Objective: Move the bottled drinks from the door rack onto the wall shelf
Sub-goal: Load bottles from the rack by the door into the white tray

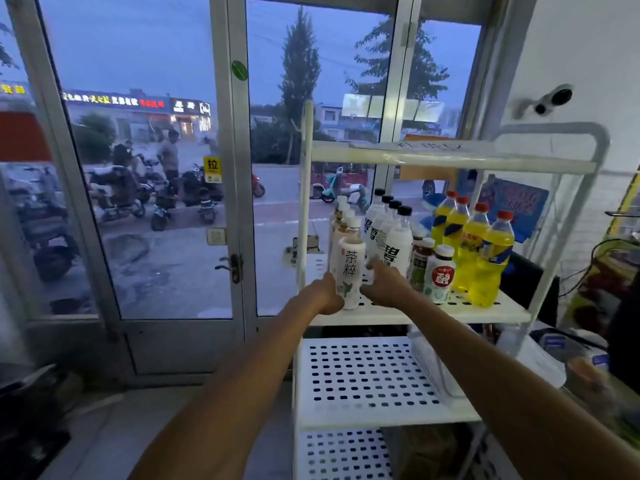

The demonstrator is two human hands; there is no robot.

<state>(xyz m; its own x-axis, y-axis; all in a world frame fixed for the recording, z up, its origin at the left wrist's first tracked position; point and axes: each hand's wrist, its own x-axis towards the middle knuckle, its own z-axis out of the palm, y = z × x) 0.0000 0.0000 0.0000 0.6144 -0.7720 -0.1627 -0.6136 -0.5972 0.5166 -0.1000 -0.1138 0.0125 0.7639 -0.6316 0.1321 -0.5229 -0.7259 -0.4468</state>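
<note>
A white tiered rack (408,315) stands by the glass door, its middle shelf full of bottled drinks. At the front left corner stands a white tea bottle (350,268) with black characters. My left hand (325,296) grips its lower left side. My right hand (381,284) is at its right side, fingers reaching past it toward the white bottles with black caps (394,247); whether those fingers touch a bottle is unclear. More tea bottles line up behind the front one. Yellow drinks with red caps (485,258) stand at the right.
Two small bottles (438,275) with red and green labels stand between the white and yellow rows. The perforated lower shelf (367,375) holds nothing I can see. The glass door (173,202) is at the left, a cluttered counter (588,358) at the right.
</note>
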